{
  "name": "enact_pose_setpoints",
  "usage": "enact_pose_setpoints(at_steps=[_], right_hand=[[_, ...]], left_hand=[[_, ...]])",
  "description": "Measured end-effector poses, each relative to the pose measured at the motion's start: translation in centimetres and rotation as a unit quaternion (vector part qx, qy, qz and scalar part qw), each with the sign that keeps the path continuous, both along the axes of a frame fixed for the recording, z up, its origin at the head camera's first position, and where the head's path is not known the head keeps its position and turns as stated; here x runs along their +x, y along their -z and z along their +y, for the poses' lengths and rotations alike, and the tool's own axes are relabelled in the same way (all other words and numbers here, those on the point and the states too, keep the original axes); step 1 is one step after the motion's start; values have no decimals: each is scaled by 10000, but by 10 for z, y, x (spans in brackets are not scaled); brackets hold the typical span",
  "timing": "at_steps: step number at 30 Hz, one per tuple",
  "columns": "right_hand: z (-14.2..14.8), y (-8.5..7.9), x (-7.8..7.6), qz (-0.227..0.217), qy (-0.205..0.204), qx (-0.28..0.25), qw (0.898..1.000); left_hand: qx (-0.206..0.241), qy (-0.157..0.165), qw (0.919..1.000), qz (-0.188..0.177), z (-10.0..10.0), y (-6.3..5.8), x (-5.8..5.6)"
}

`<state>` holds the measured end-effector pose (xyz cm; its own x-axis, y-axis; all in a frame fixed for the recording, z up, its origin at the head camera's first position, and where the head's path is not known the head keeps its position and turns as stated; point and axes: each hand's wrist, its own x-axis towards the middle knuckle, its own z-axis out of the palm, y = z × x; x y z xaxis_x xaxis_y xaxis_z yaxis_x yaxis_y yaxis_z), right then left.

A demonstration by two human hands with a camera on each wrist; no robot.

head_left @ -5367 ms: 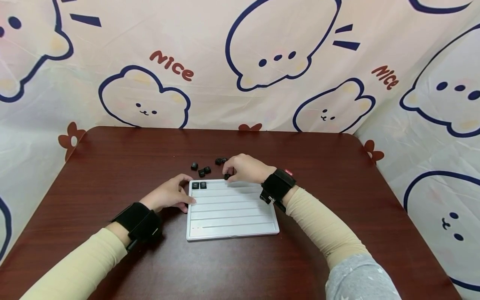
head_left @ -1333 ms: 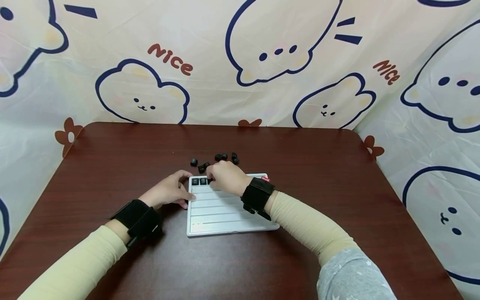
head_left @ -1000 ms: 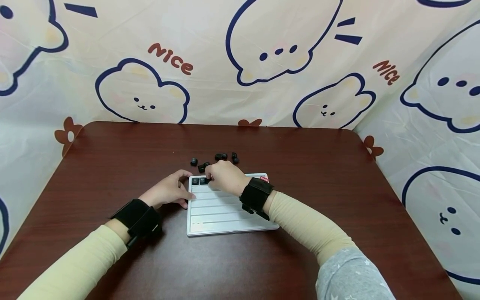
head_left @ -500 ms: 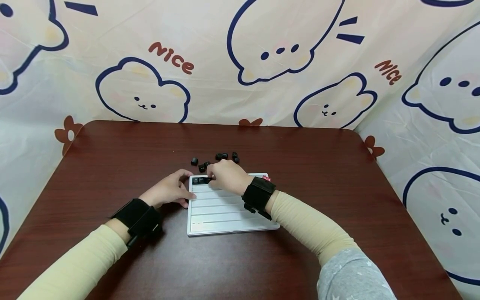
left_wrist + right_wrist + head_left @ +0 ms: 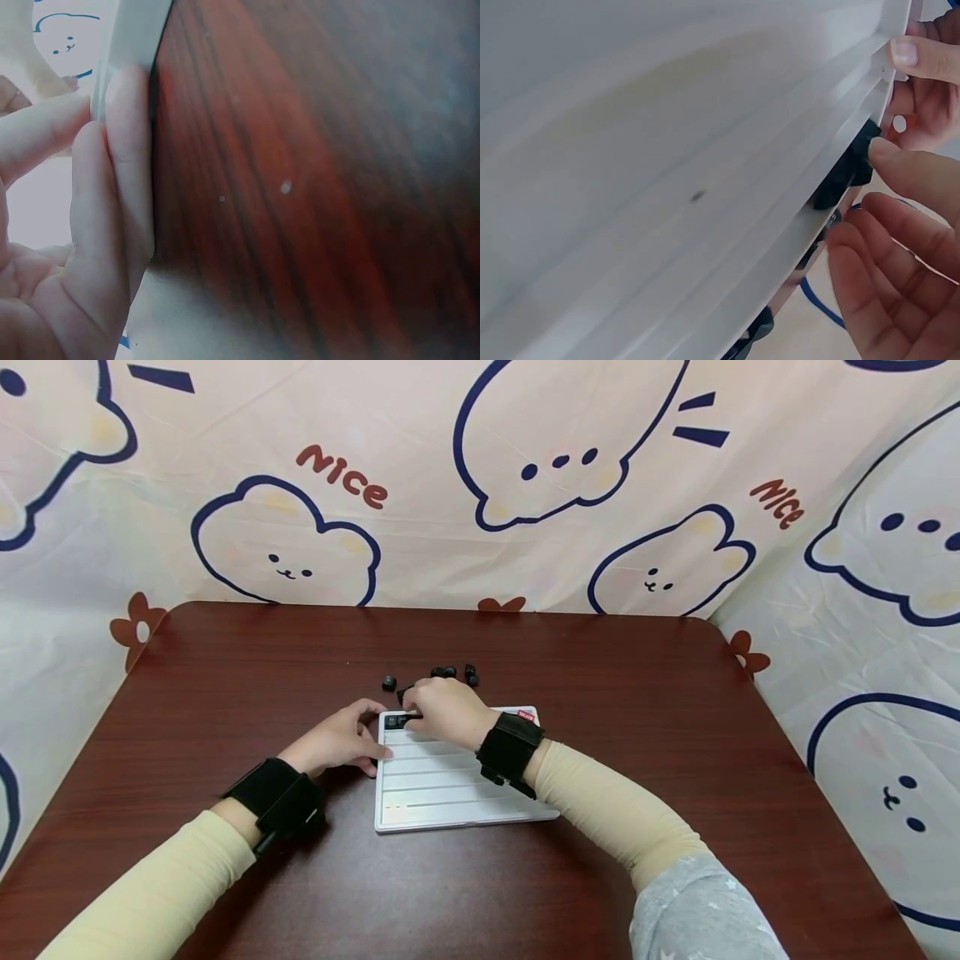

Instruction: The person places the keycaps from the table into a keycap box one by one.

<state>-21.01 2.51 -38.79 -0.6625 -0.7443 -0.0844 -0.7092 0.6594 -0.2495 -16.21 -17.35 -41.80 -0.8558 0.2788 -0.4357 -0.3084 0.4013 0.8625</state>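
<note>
In the head view a white ridged tray (image 5: 465, 785) lies on the table. My left hand (image 5: 337, 739) grips its left edge, thumb on the rim and fingers along the outer side; the left wrist view shows fingers (image 5: 129, 150) against that side. Small black keycaps (image 5: 393, 722) sit in the tray's top row at the left end. My right hand (image 5: 450, 714) is over that row. In the right wrist view its thumb touches the black keycaps (image 5: 847, 172), while the other fingers stay loosely bent beyond the rim. Part of the row is hidden behind the hand.
Several loose black keycaps (image 5: 472, 675) lie on the brown table (image 5: 300, 643) just beyond the tray, with one lone keycap (image 5: 389, 683) further left. A patterned cloth (image 5: 420, 485) hangs behind the table.
My right hand has moved left from the loose keycaps to the top row, with a further keycap now beside the first two. Lately it shifts slightly left. The left hand stays on the tray edge.
</note>
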Motion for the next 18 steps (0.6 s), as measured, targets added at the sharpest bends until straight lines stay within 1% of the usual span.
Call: enact_pose_setpoints(at_steps=[7,13,18], right_hand=[[-9,1,3,-6,-240,-146,9996],[-6,3,1,-151,-139,-162,9997],[-6,5,0,-223,-69,-190,9995]], left_hand=[[46,53,10000,-12,-1,1,-1],[23,19,10000,-47,0,-1,-1],[34,-21,10000,-72,-1,0,-1]])
